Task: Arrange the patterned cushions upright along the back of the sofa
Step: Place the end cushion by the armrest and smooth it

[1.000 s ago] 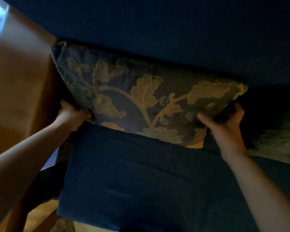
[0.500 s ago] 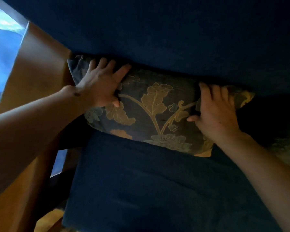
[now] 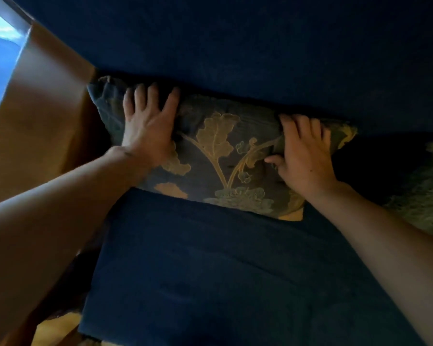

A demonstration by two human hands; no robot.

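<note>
A dark cushion with a gold leaf pattern (image 3: 218, 156) leans against the blue sofa back (image 3: 260, 51), standing on the blue seat (image 3: 223, 270). My left hand (image 3: 148, 126) lies flat on the cushion's upper left part, fingers spread. My right hand (image 3: 303, 151) presses flat on its upper right part, thumb out to the left. Neither hand grips the cushion. A second patterned cushion (image 3: 425, 196) lies at the right edge, dim and partly cut off.
A brown wooden armrest (image 3: 40, 116) bounds the sofa on the left, right beside the cushion. Beyond it shows a bright window area (image 3: 0, 53). A strip of wooden floor (image 3: 50, 333) shows at the bottom left.
One second ago both hands gripped the cushion's lower corners. They let go and moved up onto its front face, where they now press it flat against the sofa back.
</note>
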